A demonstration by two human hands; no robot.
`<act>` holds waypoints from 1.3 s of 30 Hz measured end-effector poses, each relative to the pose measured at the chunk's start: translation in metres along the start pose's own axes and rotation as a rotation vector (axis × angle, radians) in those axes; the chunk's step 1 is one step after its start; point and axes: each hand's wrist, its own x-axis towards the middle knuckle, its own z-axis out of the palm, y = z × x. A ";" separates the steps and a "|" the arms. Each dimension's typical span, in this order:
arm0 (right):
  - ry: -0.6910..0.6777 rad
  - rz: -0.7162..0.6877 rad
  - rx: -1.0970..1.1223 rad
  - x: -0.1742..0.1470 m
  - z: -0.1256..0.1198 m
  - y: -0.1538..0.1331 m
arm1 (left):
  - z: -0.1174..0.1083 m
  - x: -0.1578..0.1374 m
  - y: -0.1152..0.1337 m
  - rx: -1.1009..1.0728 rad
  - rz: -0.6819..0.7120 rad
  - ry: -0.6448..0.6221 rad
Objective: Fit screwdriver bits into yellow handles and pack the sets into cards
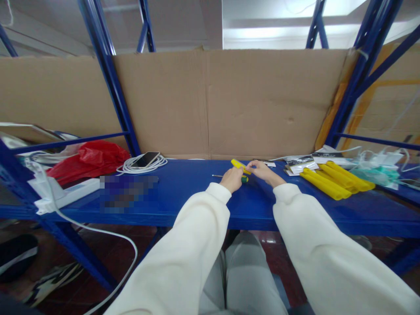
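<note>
Over the middle of the blue tabletop (197,197), my left hand (232,178) is closed around a small, long yellow piece (237,164) whose exact kind I cannot make out. Fingers bent in a pinch, my right hand (262,171) meets the right end of that piece; the fingertips partly hide it. A screwdriver with a green and yellow handle (244,179) lies by my left hand, its thin metal shaft (216,176) showing on the left side. The hand covers the middle of the screwdriver.
Several yellow tubes (324,183) and black-and-white packets (300,164) lie to the right. Leftward are a phone (146,159) on a coiled white cable (129,166), a red plastic bag (95,159) and a white power strip (78,192). Cardboard (262,100) stands behind; blue posts (113,74) frame the bench.
</note>
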 end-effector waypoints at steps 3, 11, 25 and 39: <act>0.001 -0.009 -0.020 0.001 0.000 0.001 | -0.001 0.000 0.001 0.063 0.019 -0.014; -0.018 0.016 0.018 -0.001 0.002 -0.002 | 0.000 0.000 0.001 0.089 0.019 -0.009; 0.054 0.039 0.131 0.001 0.010 0.003 | 0.001 0.001 -0.001 0.068 0.014 0.003; 0.154 0.085 0.242 0.003 0.011 0.002 | 0.001 0.001 -0.002 0.071 -0.014 0.012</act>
